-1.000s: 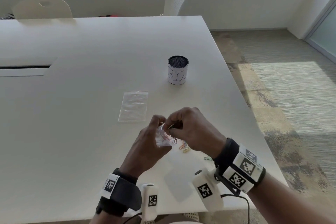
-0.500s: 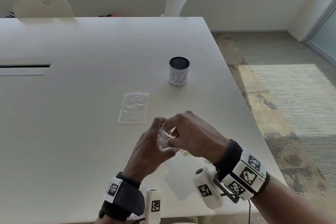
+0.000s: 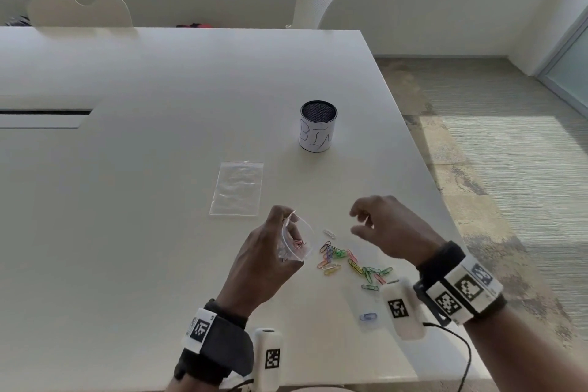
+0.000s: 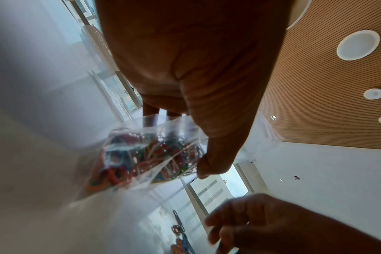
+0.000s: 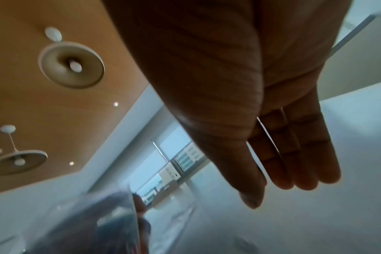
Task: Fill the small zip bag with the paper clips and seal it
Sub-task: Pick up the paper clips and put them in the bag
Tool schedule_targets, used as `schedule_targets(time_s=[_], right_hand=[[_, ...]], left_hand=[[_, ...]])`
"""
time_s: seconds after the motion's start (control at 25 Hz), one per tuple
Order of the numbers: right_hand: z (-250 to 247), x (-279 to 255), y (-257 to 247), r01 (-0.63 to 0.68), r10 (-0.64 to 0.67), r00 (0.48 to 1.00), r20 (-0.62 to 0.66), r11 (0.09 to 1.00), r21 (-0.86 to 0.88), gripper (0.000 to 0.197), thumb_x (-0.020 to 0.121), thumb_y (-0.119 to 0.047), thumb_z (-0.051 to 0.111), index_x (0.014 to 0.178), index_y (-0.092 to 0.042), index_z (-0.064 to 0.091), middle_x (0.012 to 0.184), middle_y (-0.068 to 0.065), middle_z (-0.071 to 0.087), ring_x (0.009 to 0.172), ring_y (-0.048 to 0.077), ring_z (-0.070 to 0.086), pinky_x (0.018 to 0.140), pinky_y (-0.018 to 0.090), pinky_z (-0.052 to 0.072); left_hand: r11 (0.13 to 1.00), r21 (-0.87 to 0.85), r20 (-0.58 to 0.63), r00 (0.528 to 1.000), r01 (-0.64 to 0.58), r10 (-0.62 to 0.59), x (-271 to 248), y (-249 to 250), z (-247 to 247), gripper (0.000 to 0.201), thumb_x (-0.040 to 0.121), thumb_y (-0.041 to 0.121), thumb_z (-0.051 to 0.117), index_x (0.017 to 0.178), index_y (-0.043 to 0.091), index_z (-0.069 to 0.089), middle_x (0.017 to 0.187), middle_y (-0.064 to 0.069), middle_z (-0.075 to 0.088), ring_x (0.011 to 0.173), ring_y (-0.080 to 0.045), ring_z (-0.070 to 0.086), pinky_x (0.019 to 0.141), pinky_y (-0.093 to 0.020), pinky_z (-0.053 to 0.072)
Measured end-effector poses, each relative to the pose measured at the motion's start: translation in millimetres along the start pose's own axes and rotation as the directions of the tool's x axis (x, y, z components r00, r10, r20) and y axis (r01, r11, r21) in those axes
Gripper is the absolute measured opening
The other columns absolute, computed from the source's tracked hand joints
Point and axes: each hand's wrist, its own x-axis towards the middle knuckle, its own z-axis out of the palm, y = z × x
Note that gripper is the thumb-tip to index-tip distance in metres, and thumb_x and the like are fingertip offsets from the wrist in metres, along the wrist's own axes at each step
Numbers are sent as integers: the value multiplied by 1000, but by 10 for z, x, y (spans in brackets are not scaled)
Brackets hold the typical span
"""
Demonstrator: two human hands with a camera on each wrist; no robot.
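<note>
Left hand (image 3: 270, 264) pinches small zip bag (image 3: 294, 243) at mouth, lower centre of frame, partly filled. Right hand (image 3: 386, 229) empty, fingers loose, above paper clips (image 3: 346, 261) on desk (image 3: 159, 200). Bag thin, floppy, slippery: hold near zip edge. Clips light, small.

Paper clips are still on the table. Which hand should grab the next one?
The right hand. It is empty and open, hovering just above the loose paper clips, while the left hand is busy holding the small bag open.
</note>
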Motion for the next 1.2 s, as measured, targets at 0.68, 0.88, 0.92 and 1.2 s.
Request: schedule_targets(time_s=[0.68,0.88,0.92,1.2], right_hand=[[563,-58,-51,400,-391,903,178,916,-16,35,87,-42,80,119,-31,68,127,-12,58,120,8,50,101,30,50],[462,-71,39,455,-430,882,193,884,-104,22,99,-41,66,119,-33,68,128,-12,58,116,7,51,94,30,53],[464,-83,49,466,-432,873,227,876,-126,26,98,-44,66,123,-35,65,132,-13,56,118,7,50,96,28,52],[369,-165,173,441,-375,883,281,868,-227,39,96,-44,69,133,-39,59,140,-14,49,122,8,50,94,29,55]], left_hand=[[1000,-1,15,999,-29,29,56,3,-46,52,80,23,81,117,34,47,94,13,69,84,-10,68,75,-40,59],[1000,-5,29,999,-17,17,76,-19,-28,53,80,21,81,118,34,47,96,12,68,84,-11,68,75,-41,60],[1000,-5,31,999,-17,18,82,-21,-27,54,80,21,82,118,34,47,96,12,68,84,-12,68,75,-41,60],[1000,-9,40,999,-28,28,111,-19,-29,55,79,15,81,118,32,47,95,11,69,83,-13,68,75,-42,59]])
